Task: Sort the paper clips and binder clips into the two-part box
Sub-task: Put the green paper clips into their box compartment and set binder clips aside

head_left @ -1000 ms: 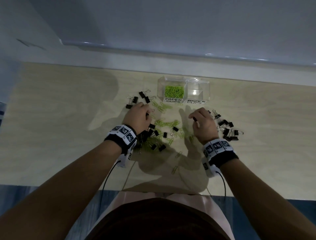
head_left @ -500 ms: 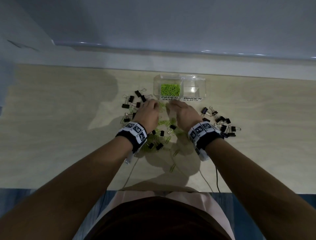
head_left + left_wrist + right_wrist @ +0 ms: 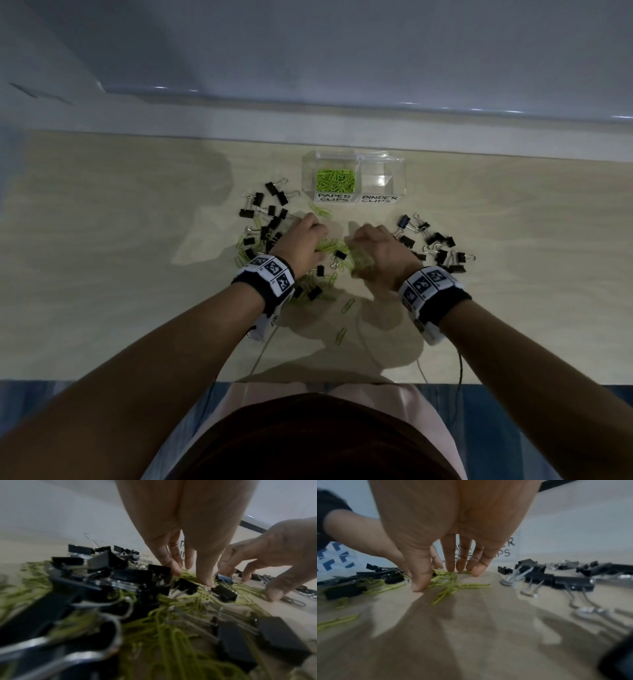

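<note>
A clear two-part box [image 3: 404, 178] stands at the back. Its left part, labelled PAPER CLIPS, holds green paper clips [image 3: 335, 180]; the right part, labelled BINDER CLIPS [image 3: 380, 199], shows nothing inside. My left hand [image 3: 308, 234] and right hand [image 3: 371, 241] are side by side over a loose heap of green paper clips [image 3: 337, 247]. In the wrist views the left hand [image 3: 190, 562] and right hand [image 3: 443, 574] point straight fingers down, tips touching the clips and table, gripping nothing. Black binder clips lie left [image 3: 269, 219] and right [image 3: 436, 248].
Two stray green paper clips [image 3: 347, 305] lie nearer to me on the pale wooden table [image 3: 120, 257]. A wall [image 3: 308, 68] rises just behind the box. Wrist-band cables hang over the table's near edge [image 3: 102, 379].
A second ago my hands were apart, one at each binder-clip group. They came together in front of the box, and now sit slightly back over the green heap.
</note>
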A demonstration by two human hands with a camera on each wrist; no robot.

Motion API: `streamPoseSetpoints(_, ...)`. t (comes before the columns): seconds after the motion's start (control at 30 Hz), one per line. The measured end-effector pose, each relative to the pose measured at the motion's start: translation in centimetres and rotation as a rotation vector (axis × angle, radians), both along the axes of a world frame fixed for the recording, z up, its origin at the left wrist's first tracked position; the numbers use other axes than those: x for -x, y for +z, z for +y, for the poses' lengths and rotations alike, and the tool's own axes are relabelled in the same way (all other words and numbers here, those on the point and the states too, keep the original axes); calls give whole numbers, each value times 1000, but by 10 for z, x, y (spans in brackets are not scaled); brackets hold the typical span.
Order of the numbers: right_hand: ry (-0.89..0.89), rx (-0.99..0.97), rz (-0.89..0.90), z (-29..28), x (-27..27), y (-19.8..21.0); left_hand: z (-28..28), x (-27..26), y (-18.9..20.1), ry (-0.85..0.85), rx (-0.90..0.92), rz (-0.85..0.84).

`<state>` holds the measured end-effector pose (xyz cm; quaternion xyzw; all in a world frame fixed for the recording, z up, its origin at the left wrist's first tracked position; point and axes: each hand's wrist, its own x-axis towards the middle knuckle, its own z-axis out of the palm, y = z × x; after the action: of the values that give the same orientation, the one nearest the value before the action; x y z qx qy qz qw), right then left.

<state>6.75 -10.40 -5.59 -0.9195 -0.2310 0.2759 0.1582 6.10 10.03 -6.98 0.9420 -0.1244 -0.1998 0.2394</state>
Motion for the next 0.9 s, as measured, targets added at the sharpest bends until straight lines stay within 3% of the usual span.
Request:
streamPoseSetpoints(0.13, -143, -85, -5, 10, 7, -8, -13, -3, 4, 18, 7, 26)
streamPoseSetpoints(0.27, -157, -174, -106, 11, 16, -12, -23, -9, 12, -62, -115, 34)
streamPoseSetpoints(0.43, -178, -88, -126, 0, 9, -9, -24, -13, 17, -188, -252, 35)
streamPoseSetpoints(0.53, -325, -142, -87, -5, 1, -2, -18, -17, 19, -82, -156, 52)
streamPoseSetpoints(0.7, -611, -379, 13, 4, -29, 31, -8, -36, 42, 235, 271, 105)
streamPoseSetpoints(0.9, -677, -430, -155, 37, -100, 56, -8, -87, 65, 460, 381, -37)
